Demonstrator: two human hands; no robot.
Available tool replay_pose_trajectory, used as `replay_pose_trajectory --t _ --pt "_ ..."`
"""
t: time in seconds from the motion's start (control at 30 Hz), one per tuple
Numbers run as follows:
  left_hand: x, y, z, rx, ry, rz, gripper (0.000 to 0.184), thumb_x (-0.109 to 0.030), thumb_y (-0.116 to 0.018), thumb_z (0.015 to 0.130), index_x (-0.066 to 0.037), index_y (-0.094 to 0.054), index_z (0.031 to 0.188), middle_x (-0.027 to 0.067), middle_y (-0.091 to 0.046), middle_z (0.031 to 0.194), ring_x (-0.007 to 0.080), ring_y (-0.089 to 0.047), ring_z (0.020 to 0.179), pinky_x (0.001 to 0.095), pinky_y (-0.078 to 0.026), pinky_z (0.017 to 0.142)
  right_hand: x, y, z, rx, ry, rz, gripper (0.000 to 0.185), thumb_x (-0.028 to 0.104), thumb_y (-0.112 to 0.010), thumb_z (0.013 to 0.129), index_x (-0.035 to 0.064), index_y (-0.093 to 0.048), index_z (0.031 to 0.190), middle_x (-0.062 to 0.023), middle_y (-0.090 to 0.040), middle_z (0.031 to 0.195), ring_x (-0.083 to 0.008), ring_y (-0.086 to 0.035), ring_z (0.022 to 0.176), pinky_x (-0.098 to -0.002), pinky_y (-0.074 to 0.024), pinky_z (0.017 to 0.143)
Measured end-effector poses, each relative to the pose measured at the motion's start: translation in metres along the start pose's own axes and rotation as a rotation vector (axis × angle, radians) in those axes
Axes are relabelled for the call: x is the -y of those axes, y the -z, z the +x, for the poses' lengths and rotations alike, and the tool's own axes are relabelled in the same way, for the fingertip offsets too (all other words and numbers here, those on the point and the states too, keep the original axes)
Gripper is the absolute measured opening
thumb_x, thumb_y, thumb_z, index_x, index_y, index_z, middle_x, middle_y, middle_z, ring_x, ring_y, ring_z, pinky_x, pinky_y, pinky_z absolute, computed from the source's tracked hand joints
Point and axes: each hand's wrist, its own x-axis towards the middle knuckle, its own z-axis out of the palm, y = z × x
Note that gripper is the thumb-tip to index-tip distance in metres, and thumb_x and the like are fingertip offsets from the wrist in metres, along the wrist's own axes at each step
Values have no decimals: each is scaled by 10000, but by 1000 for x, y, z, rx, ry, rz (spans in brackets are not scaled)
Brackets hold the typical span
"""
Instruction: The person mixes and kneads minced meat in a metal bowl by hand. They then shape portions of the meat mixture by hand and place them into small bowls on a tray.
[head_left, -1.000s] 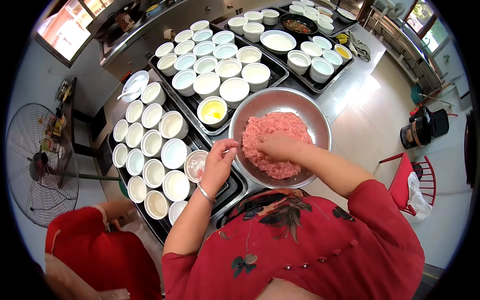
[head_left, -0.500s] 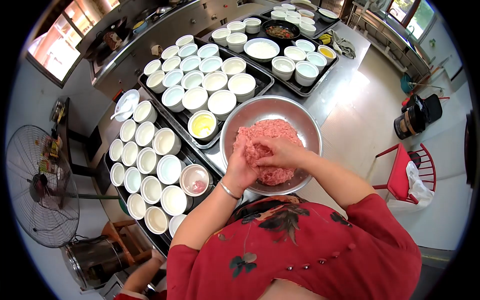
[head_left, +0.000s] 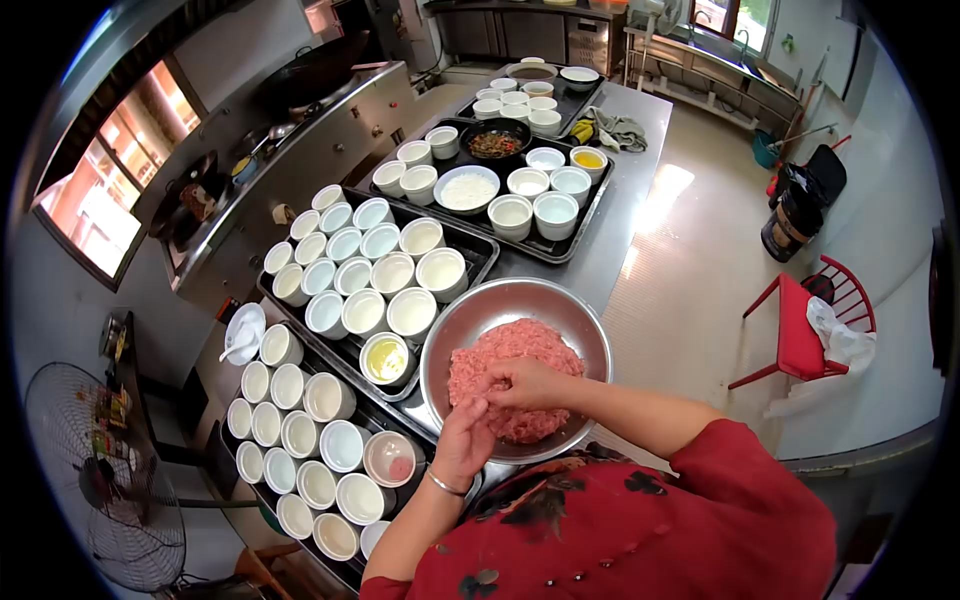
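A wide steel bowl (head_left: 596, 345) holds a large mound of pink minced meat (head_left: 530, 345). My left hand (head_left: 466, 440), with a bangle at the wrist, is closed at the bowl's near left side, fingers curled up round a bit of the mince. My right hand (head_left: 530, 385) reaches in over the mound, its fingertips pinched together against my left fingertips. The mince between the fingers is mostly hidden. Left of the bowl, a white ramekin (head_left: 393, 458) has a small lump of pink meat in it. Another ramekin (head_left: 387, 360) contains something yellow.
Black trays (head_left: 483, 258) of white ramekins line the steel table (head_left: 640, 130). A plate of white food (head_left: 467, 190) and a dark pan (head_left: 498, 140) stand farther back. A red chair (head_left: 800, 325) is on the right, a fan (head_left: 100, 480) on the left.
The view has tilted up, showing more of the room. My hands have come off the middle of the mince towards its near left edge, fingertips now pinched together.
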Motion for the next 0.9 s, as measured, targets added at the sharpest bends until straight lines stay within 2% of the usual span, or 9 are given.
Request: replay_pose_trajectory --t 0.17,0.33,0.4,0.53,0.57,0.6,0.67,0.83,0.9 --pt "9 10 1 -68 -110 71 355 -95 -514 815 -19 -411 1146 83 -537 1038 190 -541 942 320 -441 839 6 5 -10 101 134 138 251 181 -589 728 75 -568 954 -115 -570 898 -260 -551 830 -342 -429 744" --pt "9 1 0 -76 16 -68 255 -205 -515 838 -95 -505 1068 17 -569 985 138 -545 905 307 -462 770 -3 -6 -4 -52 297 -197 215 113 -551 684 60 -550 893 -144 -561 820 -320 -530 782 -387 -429 698" --pt "16 12 4 -188 -12 -50 229 -188 -504 842 -87 -515 1048 17 -578 974 128 -549 864 299 -462 752 -20 -16 -7 -167 218 -291 217 122 -564 646 44 -561 848 -151 -568 767 -305 -549 739 -374 -441 659" --pt "11 16 4 -265 -50 -205 279 -171 -494 843 -74 -462 1102 28 -548 1008 144 -522 910 339 -438 793 9 13 -13 -301 -359 217 204 163 -602 703 24 -578 850 -99 -574 783 -190 -560 768 -316 -435 703" --pt "5 10 2 -272 -65 -221 304 -214 -490 851 -71 -447 1116 50 -548 1000 182 -514 933 371 -429 812 -28 6 -6 -387 -80 356 155 156 -599 734 42 -592 838 -92 -573 774 -190 -560 759 -313 -442 689" --pt "-2 9 2 -216 -29 -307 298 -244 -480 858 -75 -449 1102 66 -539 1019 217 -511 942 385 -429 814 -24 13 -9 -439 33 83 123 144 -601 745 55 -602 829 -95 -576 817 -202 -549 811 -312 -439 728" --pt "-6 4 3 -241 -39 -320 256 -248 -451 872 -61 -471 1046 105 -542 1001 235 -525 908 400 -434 804 -44 11 -11 -262 -60 -167 151 186 -594 757 58 -610 837 -104 -574 909 -223 -524 906 -310 -413 794" --pt "-6 6 12 -184 -244 -162 291 -236 -426 881 -9 -473 1057 129 -561 970 212 -541 878 331 -443 792 -57 -4 -11 -452 63 -322 258 321 -510 810 97 -585 915 -64 -593 918 -226 -562 841 -358 -415 805" --pt "-5 1 16 -84 -288 228 302 -205 -446 874 -5 -458 1099 109 -544 996 155 -522 863 275 -436 764 -43 -15 -2 -239 -294 1330 309 361 -491 829 90 -559 960 -50 -601 905 -194 -566 846 -349 -421 785"
